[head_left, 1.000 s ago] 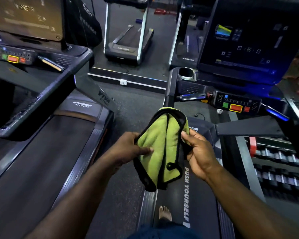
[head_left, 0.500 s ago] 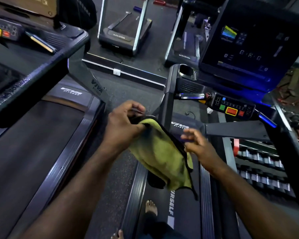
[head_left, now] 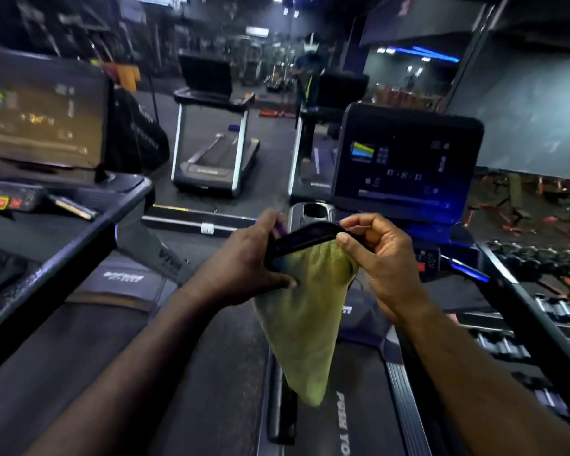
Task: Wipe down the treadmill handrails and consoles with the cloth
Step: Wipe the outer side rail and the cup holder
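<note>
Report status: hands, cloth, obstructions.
Left hand and right hand both grip cloth by its top edge. Cloth hangs free before console. Nothing seen blocking.

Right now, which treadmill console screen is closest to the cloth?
The blue-lit screen on the right, directly beyond the green cloth; the amber-tinted screen stands far off to the left.

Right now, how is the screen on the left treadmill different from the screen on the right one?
The left screen glows brownish-gold; the right screen looks black, with blue light under it. The left screen is cut off by the picture's edge; the right screen shows whole. The left screen sits off to the side; the right screen is straight ahead, beyond the cloth. Both show a small colourful graph.
</note>
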The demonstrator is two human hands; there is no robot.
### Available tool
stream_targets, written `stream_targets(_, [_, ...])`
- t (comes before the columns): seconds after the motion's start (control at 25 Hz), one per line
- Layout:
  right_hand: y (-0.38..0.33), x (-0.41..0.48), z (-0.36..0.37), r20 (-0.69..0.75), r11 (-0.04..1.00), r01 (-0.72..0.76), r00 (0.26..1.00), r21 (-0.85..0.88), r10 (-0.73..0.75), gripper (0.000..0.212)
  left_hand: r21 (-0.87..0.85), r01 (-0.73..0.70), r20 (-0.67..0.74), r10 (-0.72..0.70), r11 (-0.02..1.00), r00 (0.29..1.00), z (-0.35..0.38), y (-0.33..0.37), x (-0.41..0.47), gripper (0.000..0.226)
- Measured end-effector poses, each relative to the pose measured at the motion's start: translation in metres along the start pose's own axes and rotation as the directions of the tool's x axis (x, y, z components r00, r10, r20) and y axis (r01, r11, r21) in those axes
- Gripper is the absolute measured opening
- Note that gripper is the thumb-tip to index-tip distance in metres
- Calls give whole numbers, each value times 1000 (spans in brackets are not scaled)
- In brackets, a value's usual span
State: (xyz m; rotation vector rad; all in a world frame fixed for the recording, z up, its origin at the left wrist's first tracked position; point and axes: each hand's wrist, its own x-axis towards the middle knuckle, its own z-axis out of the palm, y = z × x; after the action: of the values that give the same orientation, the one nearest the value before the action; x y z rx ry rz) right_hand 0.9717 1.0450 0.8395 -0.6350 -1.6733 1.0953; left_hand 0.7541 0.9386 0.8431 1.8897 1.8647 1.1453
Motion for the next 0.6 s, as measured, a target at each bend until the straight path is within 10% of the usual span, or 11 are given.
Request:
stream_targets(0.28, [-28,20,-65,138,943,292,952,-159,-272,21,-97,-137,-362,93,986,927,-15,34,26,33])
stream_targets(0.6, [-52,30,-100,287,944,151,956,-294,-63,58,-68,-245,-350,207,967,914,-40,68,66,32])
